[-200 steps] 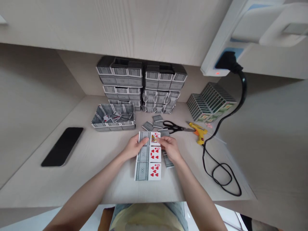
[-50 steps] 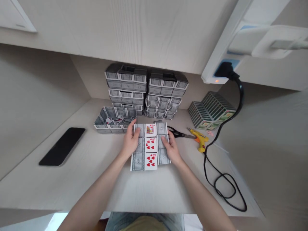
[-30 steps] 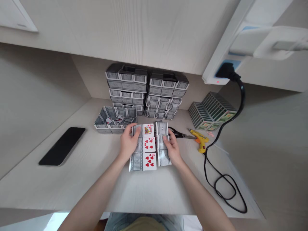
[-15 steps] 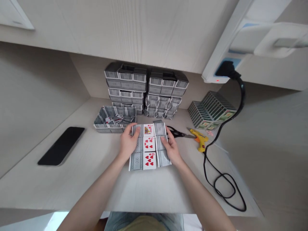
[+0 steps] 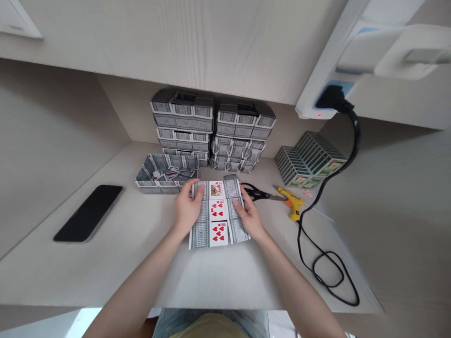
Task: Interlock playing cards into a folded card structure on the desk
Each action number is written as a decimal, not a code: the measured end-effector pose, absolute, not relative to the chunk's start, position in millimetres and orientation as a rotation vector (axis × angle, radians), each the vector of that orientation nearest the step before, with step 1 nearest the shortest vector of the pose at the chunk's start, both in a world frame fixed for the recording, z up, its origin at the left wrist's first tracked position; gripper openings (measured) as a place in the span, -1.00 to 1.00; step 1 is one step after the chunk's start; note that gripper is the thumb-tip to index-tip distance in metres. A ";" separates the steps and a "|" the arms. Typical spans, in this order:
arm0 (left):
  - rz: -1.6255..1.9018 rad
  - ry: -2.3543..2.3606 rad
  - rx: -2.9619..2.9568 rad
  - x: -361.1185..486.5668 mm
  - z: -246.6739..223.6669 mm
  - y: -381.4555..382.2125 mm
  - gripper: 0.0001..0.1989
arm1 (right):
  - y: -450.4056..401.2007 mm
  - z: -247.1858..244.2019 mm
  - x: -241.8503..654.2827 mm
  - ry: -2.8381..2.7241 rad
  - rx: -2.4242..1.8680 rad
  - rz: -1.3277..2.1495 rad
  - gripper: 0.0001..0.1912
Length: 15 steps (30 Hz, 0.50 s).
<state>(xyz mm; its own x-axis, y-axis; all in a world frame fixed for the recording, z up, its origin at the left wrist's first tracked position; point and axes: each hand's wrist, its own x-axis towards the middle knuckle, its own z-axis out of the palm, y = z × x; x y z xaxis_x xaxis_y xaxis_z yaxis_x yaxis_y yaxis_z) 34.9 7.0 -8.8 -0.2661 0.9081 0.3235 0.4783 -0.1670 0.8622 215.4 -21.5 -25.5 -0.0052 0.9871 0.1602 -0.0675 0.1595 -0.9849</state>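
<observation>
A panel of joined playing cards (image 5: 219, 210) is held over the near middle of the table. Its middle column shows red heart faces, with grey patterned backs on both sides. My left hand (image 5: 188, 206) grips the panel's left edge, thumb on top and fingers behind it. On the right edge, my right hand (image 5: 251, 217) holds it the same way, its thumb on the grey cards. The undersides of the panel and most fingertips are hidden. Just beyond my left hand stands an open card-built box (image 5: 165, 190) with loose cards inside.
Stacked card boxes (image 5: 183, 123) stand at the back, with more (image 5: 243, 126) beside them. Black scissors (image 5: 257, 192), a yellow glue gun (image 5: 294, 199), its looping black cord (image 5: 319, 277) and green-striped boxes (image 5: 310, 157) are on the right. A phone (image 5: 89, 213) lies left.
Both hands still hold the card panel in nearly the same place. The view has shifted very slightly.
</observation>
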 end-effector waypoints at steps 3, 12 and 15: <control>1.426 1.709 1.591 35.0 -10.6 7.5 -0.63 | -21.3 -25.2 215.2 -1.261 -1.031 1.151 -0.32; 1.429 1.775 1.607 35.2 -10.4 7.9 -0.64 | -21.2 -27.8 214.7 -1.253 -0.982 1.215 -0.14; 1.457 1.745 1.587 35.4 -11.8 8.6 -0.64 | -22.0 -25.7 214.5 -1.240 -0.955 1.261 -0.10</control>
